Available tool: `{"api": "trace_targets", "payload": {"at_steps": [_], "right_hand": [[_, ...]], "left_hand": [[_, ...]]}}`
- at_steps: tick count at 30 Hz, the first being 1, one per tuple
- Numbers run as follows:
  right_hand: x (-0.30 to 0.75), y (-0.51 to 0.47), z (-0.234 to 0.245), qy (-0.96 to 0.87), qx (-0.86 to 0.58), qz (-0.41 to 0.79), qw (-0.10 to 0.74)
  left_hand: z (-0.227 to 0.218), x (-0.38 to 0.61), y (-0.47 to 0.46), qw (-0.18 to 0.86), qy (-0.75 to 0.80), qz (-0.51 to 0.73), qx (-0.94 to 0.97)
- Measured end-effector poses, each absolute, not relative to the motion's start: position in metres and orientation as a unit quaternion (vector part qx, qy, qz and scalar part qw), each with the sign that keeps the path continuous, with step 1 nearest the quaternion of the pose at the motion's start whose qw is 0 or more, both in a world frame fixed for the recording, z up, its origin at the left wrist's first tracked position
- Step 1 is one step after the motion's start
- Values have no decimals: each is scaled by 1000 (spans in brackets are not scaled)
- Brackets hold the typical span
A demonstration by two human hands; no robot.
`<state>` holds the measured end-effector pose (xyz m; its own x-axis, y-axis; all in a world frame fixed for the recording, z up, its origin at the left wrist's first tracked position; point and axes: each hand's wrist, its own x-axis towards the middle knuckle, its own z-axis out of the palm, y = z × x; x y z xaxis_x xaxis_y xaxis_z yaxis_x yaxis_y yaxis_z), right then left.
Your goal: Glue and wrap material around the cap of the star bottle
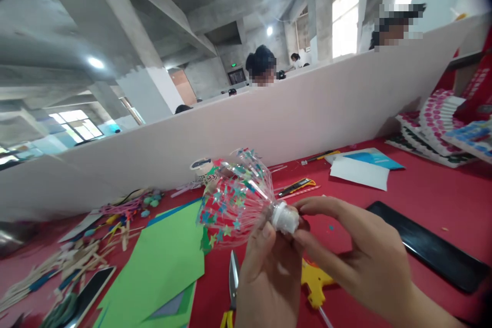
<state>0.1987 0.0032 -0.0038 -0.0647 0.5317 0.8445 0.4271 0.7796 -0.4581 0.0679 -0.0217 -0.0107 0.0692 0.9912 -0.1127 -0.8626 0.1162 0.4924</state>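
A clear plastic bottle cut into thin strips (234, 205), dotted with blue, green and yellow stars, is held over the table with its strips fanned out to the left. Its neck end, with a white ring, points right. My left hand (269, 282) closes round the bottle from below, thumb just beside the neck. From the right, my right hand (365, 251) pinches the tip of the neck between thumb and index finger. Under the hands lies a yellow glue gun (315, 282), partly hidden. Scissors with yellow handles (233, 279) lie left of my left wrist.
Green paper sheets (165, 251) and a pile of craft sticks (73, 261) lie left. Behind are a tape roll (202, 165) and a utility knife (298, 187). A black tray (426, 246) and folded paper strips (434, 123) sit right. A white partition (307, 118) borders the red table.
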Motion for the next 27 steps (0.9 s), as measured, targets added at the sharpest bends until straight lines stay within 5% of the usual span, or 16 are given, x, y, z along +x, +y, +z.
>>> {"api": "trace_targets", "payload": {"at_steps": [27], "right_hand": [[208,6,1,-734,-322,-17,598]], "left_hand": [[-10,82,-14,751,164,623,144]]}}
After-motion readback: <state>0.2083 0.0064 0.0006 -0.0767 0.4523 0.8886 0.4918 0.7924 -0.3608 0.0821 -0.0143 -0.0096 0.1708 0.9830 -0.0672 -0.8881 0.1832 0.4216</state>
